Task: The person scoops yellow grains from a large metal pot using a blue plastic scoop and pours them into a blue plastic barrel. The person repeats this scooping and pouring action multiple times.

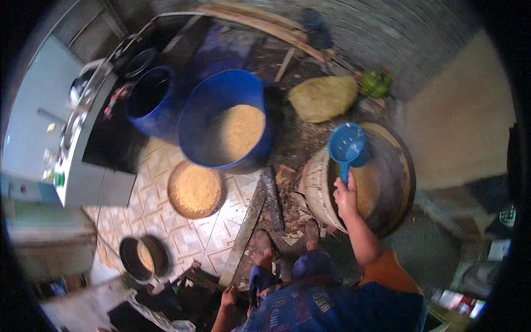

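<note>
My right hand (345, 195) is closed round the handle of a blue plastic dipper (347, 145). A few pale bits cling inside its round cup. I hold the dipper over the left part of a large round tub (318, 191) with a pale, ribbed outer wall. Brownish contents (371, 185), dark in places, show inside the tub. Low at my left side hangs my left hand (228, 297), beside dark clutter. Its fingers are too small and blurred to tell whether they are curled, and no held thing shows there.
Left of the tub, a big blue barrel (191, 124) holds yellowish grains or beans. A round basket (172, 205) of the same stands on the tiles. Nearby are another blue barrel (133, 113), a dark pot (128, 260), a yellowish sack (323, 98), and a stone edge (243, 238) beside my feet.
</note>
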The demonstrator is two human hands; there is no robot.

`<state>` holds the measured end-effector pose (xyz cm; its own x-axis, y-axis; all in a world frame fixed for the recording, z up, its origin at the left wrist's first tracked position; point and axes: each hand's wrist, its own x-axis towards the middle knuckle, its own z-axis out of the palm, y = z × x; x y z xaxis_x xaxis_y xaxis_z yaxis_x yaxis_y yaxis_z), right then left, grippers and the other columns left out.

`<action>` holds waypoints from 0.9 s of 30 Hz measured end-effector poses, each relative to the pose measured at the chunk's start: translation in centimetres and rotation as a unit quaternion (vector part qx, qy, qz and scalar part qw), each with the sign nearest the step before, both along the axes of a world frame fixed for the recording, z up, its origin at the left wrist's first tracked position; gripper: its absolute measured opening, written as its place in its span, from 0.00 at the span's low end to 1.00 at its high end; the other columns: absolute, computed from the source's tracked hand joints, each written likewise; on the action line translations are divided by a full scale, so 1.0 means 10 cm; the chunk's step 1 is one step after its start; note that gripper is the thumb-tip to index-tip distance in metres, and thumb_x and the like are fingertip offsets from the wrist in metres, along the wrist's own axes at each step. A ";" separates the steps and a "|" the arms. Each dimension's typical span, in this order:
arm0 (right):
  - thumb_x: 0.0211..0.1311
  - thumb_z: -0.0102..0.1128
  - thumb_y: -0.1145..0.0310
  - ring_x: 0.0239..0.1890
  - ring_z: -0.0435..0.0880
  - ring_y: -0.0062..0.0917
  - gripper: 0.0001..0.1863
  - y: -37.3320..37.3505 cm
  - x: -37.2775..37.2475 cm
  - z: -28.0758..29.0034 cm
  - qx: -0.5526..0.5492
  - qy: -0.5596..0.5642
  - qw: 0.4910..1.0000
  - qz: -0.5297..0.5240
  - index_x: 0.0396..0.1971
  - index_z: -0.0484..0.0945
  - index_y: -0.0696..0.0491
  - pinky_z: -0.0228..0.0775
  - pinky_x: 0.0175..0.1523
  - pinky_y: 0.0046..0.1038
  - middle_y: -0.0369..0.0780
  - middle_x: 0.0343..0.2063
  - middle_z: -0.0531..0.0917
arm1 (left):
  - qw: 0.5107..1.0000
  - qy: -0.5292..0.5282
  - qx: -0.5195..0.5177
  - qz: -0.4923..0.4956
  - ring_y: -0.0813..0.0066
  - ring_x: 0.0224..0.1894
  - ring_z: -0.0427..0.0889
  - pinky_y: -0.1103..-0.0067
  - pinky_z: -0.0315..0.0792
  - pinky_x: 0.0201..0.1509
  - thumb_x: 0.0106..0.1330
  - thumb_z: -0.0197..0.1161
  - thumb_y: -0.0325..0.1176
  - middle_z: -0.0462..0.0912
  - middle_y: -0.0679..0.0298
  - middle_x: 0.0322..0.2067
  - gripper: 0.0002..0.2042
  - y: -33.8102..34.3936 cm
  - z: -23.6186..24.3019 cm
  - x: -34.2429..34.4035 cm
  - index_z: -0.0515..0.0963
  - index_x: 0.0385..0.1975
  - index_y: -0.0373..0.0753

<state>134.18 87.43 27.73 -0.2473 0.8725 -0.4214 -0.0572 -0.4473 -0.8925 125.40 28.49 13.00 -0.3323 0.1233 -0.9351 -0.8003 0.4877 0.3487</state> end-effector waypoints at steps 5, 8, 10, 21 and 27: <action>0.69 0.49 0.68 0.14 0.62 0.18 0.08 0.58 1.57 -1.25 -0.208 -0.176 0.943 -0.191 0.46 0.68 0.44 0.50 0.17 0.23 0.32 0.23 0.70 | 0.997 -0.058 0.032 -0.044 0.65 0.54 0.76 0.69 0.71 0.54 0.69 0.58 0.39 0.77 0.66 0.53 0.21 0.32 -0.34 -0.30 0.70 0.61 0.44; 0.68 0.45 0.67 0.13 0.64 0.18 0.07 0.55 1.92 -2.04 -0.305 -0.139 0.901 -0.276 0.28 0.68 0.43 0.47 0.14 0.23 0.31 0.19 0.70 | 0.990 0.033 0.025 -0.136 0.64 0.57 0.73 0.66 0.69 0.57 0.70 0.56 0.38 0.76 0.63 0.55 0.23 0.64 -0.17 -0.33 0.67 0.63 0.43; 0.67 0.44 0.68 0.13 0.65 0.20 0.07 0.52 2.27 -2.76 -0.373 -0.101 0.874 -0.294 0.28 0.68 0.43 0.46 0.16 0.24 0.32 0.19 0.70 | 0.984 0.040 0.031 -0.172 0.64 0.56 0.75 0.67 0.70 0.55 0.70 0.55 0.38 0.76 0.61 0.54 0.23 0.96 -0.07 -0.35 0.67 0.64 0.42; 0.65 0.47 0.56 0.38 0.73 0.25 0.14 0.70 2.41 -4.23 -0.241 -0.494 0.833 0.058 0.46 0.73 0.43 0.62 0.39 0.30 0.32 0.41 0.76 | 0.773 0.136 -0.098 -0.612 0.56 0.54 0.78 0.69 0.72 0.53 0.69 0.51 0.42 0.77 0.53 0.53 0.20 1.26 -0.57 0.05 0.72 0.60 0.47; 0.64 0.50 0.48 0.52 0.77 0.27 0.25 1.35 2.58 -4.49 0.017 -0.761 0.421 0.493 0.57 0.74 0.43 0.69 0.52 0.30 0.32 0.53 0.78 | 0.712 0.178 -0.063 -0.676 0.63 0.58 0.76 0.74 0.69 0.61 0.70 0.52 0.37 0.77 0.54 0.56 0.19 1.35 -0.23 0.28 0.72 0.59 0.44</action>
<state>159.97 100.97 -17.16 0.0372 0.6732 -0.7385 0.7913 0.4315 0.4332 128.21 41.98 10.73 -0.2074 0.4784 -0.8533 0.5591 0.7737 0.2979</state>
